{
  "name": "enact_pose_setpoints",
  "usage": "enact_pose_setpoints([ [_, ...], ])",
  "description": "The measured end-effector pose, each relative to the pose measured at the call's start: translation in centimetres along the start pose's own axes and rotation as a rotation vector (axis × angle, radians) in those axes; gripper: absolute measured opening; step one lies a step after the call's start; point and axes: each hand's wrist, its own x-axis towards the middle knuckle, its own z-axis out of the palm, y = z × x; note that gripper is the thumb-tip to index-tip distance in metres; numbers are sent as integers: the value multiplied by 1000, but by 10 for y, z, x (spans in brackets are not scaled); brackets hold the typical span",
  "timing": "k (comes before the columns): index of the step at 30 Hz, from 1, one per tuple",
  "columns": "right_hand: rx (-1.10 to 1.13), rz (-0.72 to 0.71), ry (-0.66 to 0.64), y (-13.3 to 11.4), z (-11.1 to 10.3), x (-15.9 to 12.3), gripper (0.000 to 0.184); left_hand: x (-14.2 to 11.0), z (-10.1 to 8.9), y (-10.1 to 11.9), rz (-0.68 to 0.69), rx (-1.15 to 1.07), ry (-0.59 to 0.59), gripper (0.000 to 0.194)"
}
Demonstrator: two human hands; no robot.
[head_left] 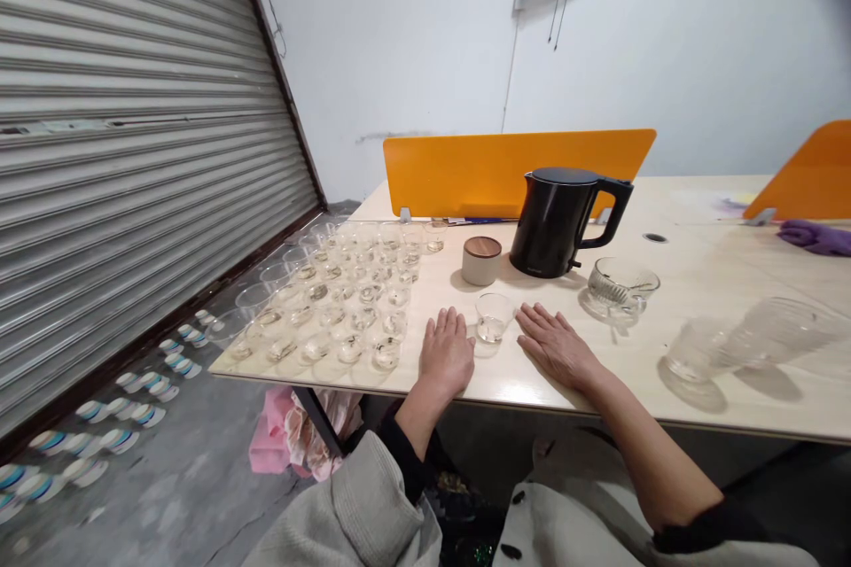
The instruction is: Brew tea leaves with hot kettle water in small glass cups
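My left hand (447, 352) lies flat on the light wooden table (525, 385), fingers stretched out and nothing in it. To the right, my right hand (557, 344) also rests flat with its fingers extended. Between them stands a clear plastic cup (492, 319), upright, with a little liquid and dark bits at its bottom. Behind that cup are a grey canister with a wooden lid (481, 261) and a black electric kettle (557, 221). A ribbed glass bowl (621, 283) sits right of the kettle; a utensil seems to lie in it.
Rows of similar clear cups (349, 345) fill the table's left end. Stacked clear cups (764, 337) lie tipped at the right. An orange divider (458, 173) stands at the back, and a purple cloth (816, 236) lies far right. Several lidded tubs (120, 440) stand on the floor.
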Motion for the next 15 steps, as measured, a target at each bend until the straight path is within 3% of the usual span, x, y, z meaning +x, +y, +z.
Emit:
enact_pose_setpoints([
  [15, 0, 0, 11, 1, 1, 0, 64, 0, 1, 0, 2, -12, -5, 61],
])
